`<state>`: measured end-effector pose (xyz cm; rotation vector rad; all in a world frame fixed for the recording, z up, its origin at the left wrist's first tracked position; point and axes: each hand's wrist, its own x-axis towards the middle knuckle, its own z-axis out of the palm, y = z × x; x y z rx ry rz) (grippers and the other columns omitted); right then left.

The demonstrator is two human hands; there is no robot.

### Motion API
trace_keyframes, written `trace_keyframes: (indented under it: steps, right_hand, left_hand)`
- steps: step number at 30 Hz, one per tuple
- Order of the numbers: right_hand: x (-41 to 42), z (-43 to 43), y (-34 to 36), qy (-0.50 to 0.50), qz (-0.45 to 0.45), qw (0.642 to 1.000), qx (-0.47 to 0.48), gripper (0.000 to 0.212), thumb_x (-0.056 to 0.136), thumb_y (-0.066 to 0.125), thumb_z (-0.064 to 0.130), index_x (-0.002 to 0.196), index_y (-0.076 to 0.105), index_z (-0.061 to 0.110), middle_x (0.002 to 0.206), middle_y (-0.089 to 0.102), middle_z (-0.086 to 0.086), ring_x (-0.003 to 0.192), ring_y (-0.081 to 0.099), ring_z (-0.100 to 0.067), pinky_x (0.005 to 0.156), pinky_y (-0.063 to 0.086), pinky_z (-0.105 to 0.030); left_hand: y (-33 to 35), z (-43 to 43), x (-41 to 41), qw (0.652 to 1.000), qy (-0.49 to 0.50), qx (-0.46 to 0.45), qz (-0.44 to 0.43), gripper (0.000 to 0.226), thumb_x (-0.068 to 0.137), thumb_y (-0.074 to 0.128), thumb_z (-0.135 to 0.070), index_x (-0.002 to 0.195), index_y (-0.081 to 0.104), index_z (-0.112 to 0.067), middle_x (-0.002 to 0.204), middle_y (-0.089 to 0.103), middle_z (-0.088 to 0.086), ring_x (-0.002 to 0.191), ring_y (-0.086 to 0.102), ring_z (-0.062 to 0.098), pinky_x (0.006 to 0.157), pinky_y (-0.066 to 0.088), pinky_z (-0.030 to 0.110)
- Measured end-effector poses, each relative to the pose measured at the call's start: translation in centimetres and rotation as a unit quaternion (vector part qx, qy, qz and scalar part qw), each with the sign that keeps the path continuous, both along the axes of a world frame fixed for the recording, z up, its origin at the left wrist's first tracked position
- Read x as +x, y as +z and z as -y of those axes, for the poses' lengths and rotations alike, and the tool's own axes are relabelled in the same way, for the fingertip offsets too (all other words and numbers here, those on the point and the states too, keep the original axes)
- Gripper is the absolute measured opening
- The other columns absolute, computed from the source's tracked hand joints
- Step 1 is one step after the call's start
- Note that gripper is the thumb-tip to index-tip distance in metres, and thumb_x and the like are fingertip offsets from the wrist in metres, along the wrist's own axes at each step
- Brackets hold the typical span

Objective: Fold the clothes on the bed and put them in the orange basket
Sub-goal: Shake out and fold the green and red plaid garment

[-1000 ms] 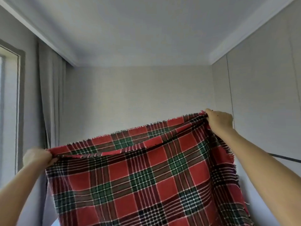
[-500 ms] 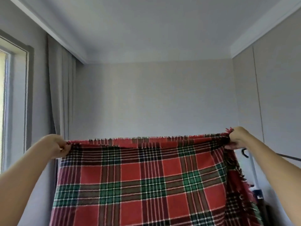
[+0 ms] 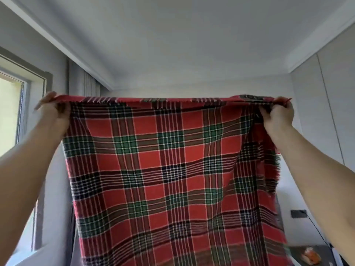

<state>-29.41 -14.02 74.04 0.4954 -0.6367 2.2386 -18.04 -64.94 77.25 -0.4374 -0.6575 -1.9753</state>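
A large red, green and black plaid cloth (image 3: 172, 169) with fringed edges hangs spread out in front of me, held up high. My left hand (image 3: 54, 112) grips its top left corner. My right hand (image 3: 278, 116) grips its top right corner, where the fabric bunches a little. The top edge runs almost level between my hands. The cloth hides the bed and the orange basket; neither is in view.
A window (image 3: 11, 116) and a grey curtain (image 3: 84, 85) are on the left. A pale wardrobe wall (image 3: 330, 104) runs along the right. Low at the right are a wall socket (image 3: 296, 214) with a cable and a dark surface holding something orange and white (image 3: 311, 257).
Both hands have risen and spread apart, pulling the cloth's top edge from slanted to level and taut. The view has tilted down, so more of the hanging cloth shows.
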Motion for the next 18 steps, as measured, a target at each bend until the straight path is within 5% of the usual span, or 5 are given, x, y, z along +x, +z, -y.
trace_keyframes:
  steps: [5, 10, 15, 18]
  right_hand:
    - [4.5, -1.9, -2.4, 0.006, 0.001, 1.000, 0.005, 0.043, 0.079, 0.024, -0.018, 0.068, 0.047, 0.017, 0.081, 0.054, -0.005, 0.079, 0.053, -0.021, 0.072, 0.056, -0.033]
    - [10.6, -4.1, -9.4, 0.022, 0.049, 0.999, 0.006, 0.051, 0.077, 0.024, -0.018, 0.059, 0.052, 0.020, 0.069, 0.059, -0.005, 0.071, 0.059, -0.021, 0.066, 0.056, -0.033]
    - [18.0, -7.4, -20.7, -0.058, 0.216, 0.955, 0.193, 0.048, 0.082, 0.032, -0.020, 0.071, 0.052, 0.022, 0.066, 0.063, 0.004, 0.064, 0.063, -0.011, 0.056, 0.057, -0.025]
    - [22.0, -8.1, -28.7, -0.081, 0.328, 0.887, 0.314, 0.034, 0.086, 0.040, -0.013, 0.089, 0.058, 0.015, 0.057, 0.067, 0.010, 0.049, 0.062, -0.004, 0.041, 0.048, -0.016]
  left_hand:
    - [-2.8, -2.2, 5.1, 1.000, -0.009, -0.018, 0.007, 0.045, 0.088, 0.026, 0.018, 0.076, 0.057, -0.012, 0.084, 0.057, 0.010, 0.074, 0.056, 0.016, 0.063, 0.051, 0.017]
    - [-9.8, -3.5, 11.5, 0.999, -0.018, 0.012, 0.038, 0.052, 0.085, 0.027, 0.020, 0.068, 0.066, -0.010, 0.077, 0.059, 0.012, 0.064, 0.057, 0.018, 0.053, 0.049, 0.018]
    - [-21.6, -3.9, 20.1, 0.945, 0.159, -0.137, 0.249, 0.048, 0.086, 0.033, 0.014, 0.067, 0.059, -0.020, 0.046, 0.060, -0.016, 0.044, 0.058, -0.001, 0.050, 0.046, 0.009]
    - [-29.1, -3.2, 22.5, 0.880, 0.218, -0.102, 0.409, 0.036, 0.075, 0.040, 0.012, 0.083, 0.070, -0.006, 0.042, 0.058, -0.007, 0.041, 0.054, 0.009, 0.043, 0.045, 0.013]
